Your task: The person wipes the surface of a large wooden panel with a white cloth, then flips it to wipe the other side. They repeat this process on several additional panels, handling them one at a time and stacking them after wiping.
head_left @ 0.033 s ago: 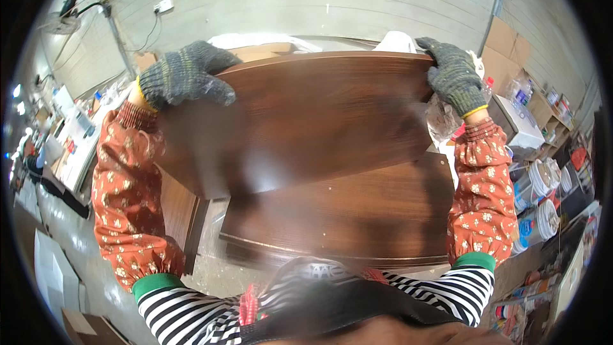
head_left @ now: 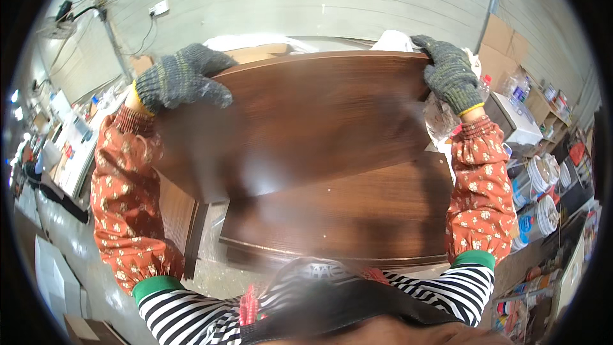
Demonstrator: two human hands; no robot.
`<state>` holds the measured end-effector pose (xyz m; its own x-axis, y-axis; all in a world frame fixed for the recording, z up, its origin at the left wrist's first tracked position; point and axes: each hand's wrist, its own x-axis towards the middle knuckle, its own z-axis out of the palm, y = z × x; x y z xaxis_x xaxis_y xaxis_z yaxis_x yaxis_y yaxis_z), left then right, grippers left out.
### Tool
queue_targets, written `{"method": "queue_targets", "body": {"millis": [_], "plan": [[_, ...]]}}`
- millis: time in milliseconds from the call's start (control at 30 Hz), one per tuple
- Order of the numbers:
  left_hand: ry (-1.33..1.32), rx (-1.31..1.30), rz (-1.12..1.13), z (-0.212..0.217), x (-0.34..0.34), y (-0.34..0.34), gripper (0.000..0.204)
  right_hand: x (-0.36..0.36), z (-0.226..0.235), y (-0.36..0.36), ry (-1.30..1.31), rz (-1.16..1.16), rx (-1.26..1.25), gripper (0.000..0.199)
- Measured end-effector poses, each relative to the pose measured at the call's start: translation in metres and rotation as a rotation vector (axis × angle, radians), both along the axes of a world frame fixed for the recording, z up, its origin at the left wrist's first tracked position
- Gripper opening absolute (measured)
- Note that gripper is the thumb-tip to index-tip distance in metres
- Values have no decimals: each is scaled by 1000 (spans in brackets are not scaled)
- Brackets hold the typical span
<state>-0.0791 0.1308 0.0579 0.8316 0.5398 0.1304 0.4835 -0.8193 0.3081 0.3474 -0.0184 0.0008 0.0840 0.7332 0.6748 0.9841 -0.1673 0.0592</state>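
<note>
A dark brown wood-grain board [head_left: 338, 108] is tilted up in front of me, its far edge raised. My left hand [head_left: 182, 78], in a dark knitted glove, grips the board's far left corner with the thumb over its face. At the far right corner, my right hand [head_left: 451, 75], gloved alike, has its fingers hooked over the edge. Beneath the raised board lies a stack of similar brown boards [head_left: 364, 217], partly covered by it. Another brown board [head_left: 174, 207] shows beside my left forearm. A blurred patch veils part of the raised board's face.
White buckets [head_left: 547, 216] and a shelf [head_left: 543, 108] with bottles stand to the right. Flattened cardboard [head_left: 503, 45] leans against the pale wall [head_left: 255, 0]. On the far left are a long worktable [head_left: 83, 147], a fan [head_left: 57, 25] and another person [head_left: 48, 182].
The view has shifted very slightly. Both hands keep the same hold on the board, and the person at the far left has changed position a little.
</note>
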Motion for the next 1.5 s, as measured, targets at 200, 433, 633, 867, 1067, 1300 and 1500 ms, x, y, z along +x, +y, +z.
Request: {"method": "queue_targets", "body": {"millis": [200, 433, 633, 867, 1067, 1300, 1500], "plan": [[-51, 161, -4, -5, 7, -9, 55, 27, -2, -8, -2, 36, 41, 64], [-137, 49, -57, -21, -4, 15, 56, 131, -29, -54, 528, -407, -95, 68], [-62, 528, 113, -45, -27, 62, 44, 159, -99, -118, 333, -481, -30, 40], [-121, 641, 345, -38, -92, 150, 35, 47, -219, -108, 713, 186, -281, 38], [-49, 868, 475, -43, -128, 175, 38, 23, -277, -134, 293, 202, -191, 42], [-154, 780, 611, -41, -112, 142, 42, 125, -216, -86, 598, -14, 25, 53], [-76, 820, 666, -36, -88, 107, 43, 199, -146, 23, 83, -114, 226, 54]]}}
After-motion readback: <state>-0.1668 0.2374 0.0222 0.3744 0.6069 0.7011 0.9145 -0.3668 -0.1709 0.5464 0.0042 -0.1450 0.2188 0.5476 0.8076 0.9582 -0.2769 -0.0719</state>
